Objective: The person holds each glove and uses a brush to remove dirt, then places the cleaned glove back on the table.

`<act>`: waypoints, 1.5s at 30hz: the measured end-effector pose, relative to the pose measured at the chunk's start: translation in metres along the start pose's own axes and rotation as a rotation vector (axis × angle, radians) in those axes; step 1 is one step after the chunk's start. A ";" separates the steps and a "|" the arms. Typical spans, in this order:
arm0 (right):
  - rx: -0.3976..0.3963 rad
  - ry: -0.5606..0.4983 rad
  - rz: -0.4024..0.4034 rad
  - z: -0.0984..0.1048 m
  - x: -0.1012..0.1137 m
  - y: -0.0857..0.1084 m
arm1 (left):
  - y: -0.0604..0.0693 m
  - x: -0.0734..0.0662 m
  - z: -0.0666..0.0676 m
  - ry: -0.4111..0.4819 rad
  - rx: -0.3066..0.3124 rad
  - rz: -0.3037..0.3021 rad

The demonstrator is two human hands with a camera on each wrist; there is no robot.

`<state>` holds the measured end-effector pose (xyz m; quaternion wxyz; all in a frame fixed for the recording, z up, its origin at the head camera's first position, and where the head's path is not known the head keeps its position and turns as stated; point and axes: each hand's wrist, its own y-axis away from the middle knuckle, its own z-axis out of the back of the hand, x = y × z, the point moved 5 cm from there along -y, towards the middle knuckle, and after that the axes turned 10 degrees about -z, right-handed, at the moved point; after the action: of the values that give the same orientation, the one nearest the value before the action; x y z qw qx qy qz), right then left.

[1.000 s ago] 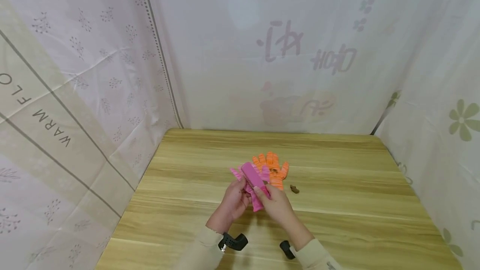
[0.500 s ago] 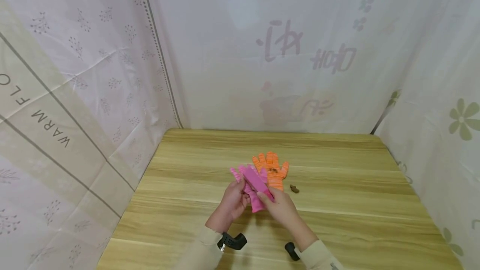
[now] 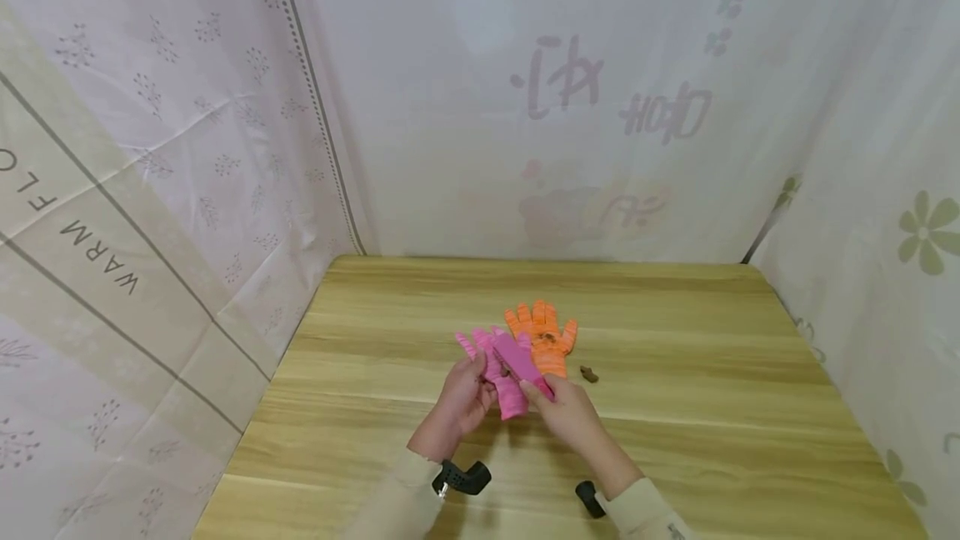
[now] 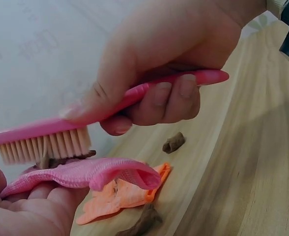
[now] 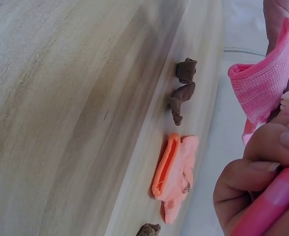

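Observation:
My left hand (image 3: 459, 398) holds a pink knitted glove (image 3: 512, 400) above the table, thumb over its edge and fingers beneath. My right hand (image 3: 567, 415) grips the handle of a pink scrubbing brush (image 3: 517, 357), whose head slants over the glove. In the left wrist view the pale bristles (image 4: 46, 145) touch a dark brown smear (image 4: 61, 161) on the glove's upper side. The glove's cuff (image 5: 247, 81) hangs free in the right wrist view. An orange glove (image 3: 551, 348) with a brown mark lies flat behind the hands.
Several brown clay-like lumps lie on the wooden table (image 3: 675, 340); one lump (image 3: 588, 374) sits right of the orange glove, and another lump (image 5: 149, 230) shows at the right wrist view's lower edge. Patterned cloth curtains (image 3: 450, 107) enclose the back and sides.
The brush and my right hand have shifted a little to the right and down across the pink glove. My left hand has moved slightly left with the glove. The orange glove stays put.

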<state>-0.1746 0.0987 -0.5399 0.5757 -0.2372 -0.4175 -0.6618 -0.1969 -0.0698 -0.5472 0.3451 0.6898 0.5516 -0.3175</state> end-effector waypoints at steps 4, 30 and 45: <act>-0.016 -0.054 0.015 0.007 0.008 0.000 | -0.003 -0.002 -0.002 0.012 -0.001 0.001; -0.057 0.011 0.069 0.003 0.012 0.001 | 0.005 -0.004 -0.009 0.054 0.041 -0.024; -0.071 0.046 0.034 0.007 0.005 -0.001 | 0.005 -0.005 -0.002 0.016 0.016 -0.026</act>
<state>-0.1776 0.1018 -0.5320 0.5875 -0.2492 -0.3765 -0.6715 -0.1927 -0.0718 -0.5411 0.3309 0.6878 0.5608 -0.3207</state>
